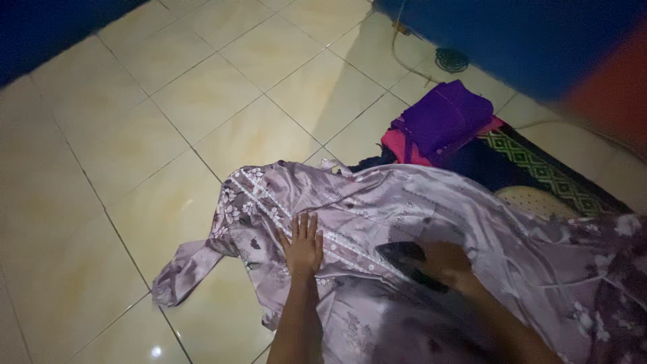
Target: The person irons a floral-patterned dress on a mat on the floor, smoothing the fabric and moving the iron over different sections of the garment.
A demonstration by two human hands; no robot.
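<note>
Cream glossy tiled floor [135, 135] fills the left, 9 to 12 o'clock side of the view. Mauve satin garment with white floral print [404, 202] is spread flat on it, from centre out to 3 o'clock; one loose end [178, 273] trails toward 8 o'clock.

Left hand [303, 246]: fingers spread, palm flat, pressing down on the garment's patterned band just left of centre, forearm coming in from 6 o'clock.

Right hand [448, 263]: curled on top of a dark pointed clothes iron [404, 256], tip aimed toward 9 o'clock, sole on the fabric. Blurred, so exact finger placement can't be told. The iron sits just beside the left hand, at its 3 o'clock.

At 1 o'clock: folded purple cloth [448, 114] stacked on folded pink cloth [401, 148], both lying on a dark mat with green diamond pattern [539, 168] that runs toward 3 o'clock. The garment overlaps the mat's near edge.

Thin cord [404, 64] curves over the floor at 12 to 1 o'clock, near a blue wall [512, 34].
</note>
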